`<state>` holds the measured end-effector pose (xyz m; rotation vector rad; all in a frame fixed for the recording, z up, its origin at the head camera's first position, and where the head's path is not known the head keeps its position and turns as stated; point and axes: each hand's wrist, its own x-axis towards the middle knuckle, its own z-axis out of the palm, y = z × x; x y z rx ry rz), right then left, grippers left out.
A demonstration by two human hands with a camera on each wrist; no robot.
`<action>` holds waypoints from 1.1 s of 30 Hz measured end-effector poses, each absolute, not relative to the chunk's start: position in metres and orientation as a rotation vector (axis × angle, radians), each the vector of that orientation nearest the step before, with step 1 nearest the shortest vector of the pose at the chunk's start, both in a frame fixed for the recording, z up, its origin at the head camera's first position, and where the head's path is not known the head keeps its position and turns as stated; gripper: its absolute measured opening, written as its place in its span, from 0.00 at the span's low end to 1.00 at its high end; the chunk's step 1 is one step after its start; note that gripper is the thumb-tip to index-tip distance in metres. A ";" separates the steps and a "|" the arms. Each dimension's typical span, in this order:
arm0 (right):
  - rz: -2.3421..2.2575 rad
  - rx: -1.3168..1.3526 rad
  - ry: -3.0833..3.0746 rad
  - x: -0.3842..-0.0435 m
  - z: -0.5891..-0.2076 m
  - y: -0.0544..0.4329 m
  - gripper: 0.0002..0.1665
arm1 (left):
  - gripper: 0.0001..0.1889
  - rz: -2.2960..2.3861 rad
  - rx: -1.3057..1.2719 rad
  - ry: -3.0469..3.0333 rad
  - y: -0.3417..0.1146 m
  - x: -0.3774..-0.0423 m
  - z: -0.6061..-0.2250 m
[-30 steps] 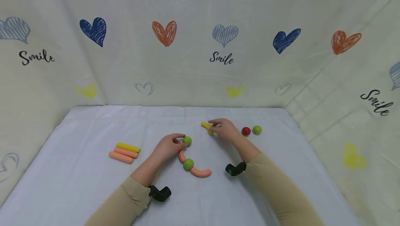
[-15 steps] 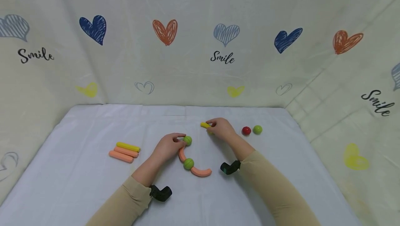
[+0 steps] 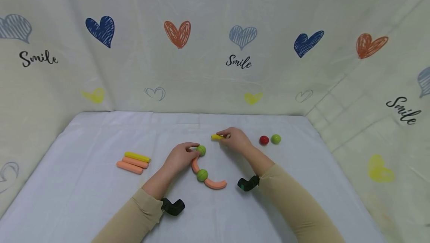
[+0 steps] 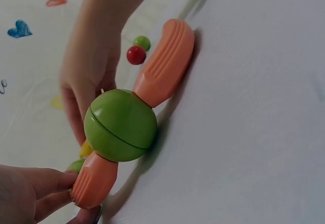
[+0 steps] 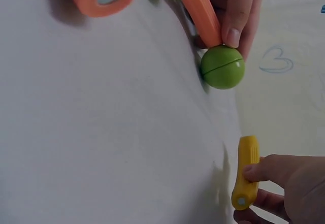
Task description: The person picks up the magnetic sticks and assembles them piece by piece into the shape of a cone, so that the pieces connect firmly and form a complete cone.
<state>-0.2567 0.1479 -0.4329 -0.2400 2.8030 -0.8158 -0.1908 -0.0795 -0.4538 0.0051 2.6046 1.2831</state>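
Observation:
My left hand (image 3: 180, 158) pinches the upper green ball (image 3: 201, 150) where it joins a curved orange magnetic stick (image 3: 195, 166). That stick runs down to a second green ball (image 3: 202, 175), from which another curved orange stick (image 3: 215, 184) extends right. In the right wrist view, the left thumb lies at the joint of stick and ball. My right hand (image 3: 237, 140) pinches a yellow magnetic stick (image 5: 246, 173) between thumb and fingers, to the upper right of the chain and apart from it. A pale round disc shows on the yellow stick's end; the fingers partly cover its middle.
On the left of the white-covered table (image 3: 100, 202) lie two straight orange sticks (image 3: 130, 167) and a straight yellow stick (image 3: 137, 157), side by side. A red ball (image 3: 264, 140) and a light green ball (image 3: 276, 139) sit to the right of the right hand.
My right hand has gripped the yellow stick more closely, shifted it slightly left and turned it nearer to level. The left hand and the joined chain have stayed in place.

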 end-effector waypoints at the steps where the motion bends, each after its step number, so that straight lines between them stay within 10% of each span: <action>1: -0.806 -0.265 2.806 -0.256 -0.434 0.147 0.19 | 0.19 1.283 0.002 2.603 -0.080 -0.191 -0.454; 33: -0.744 -0.441 2.810 -0.239 -0.443 0.146 0.21 | 0.23 1.207 0.062 2.591 -0.079 -0.201 -0.448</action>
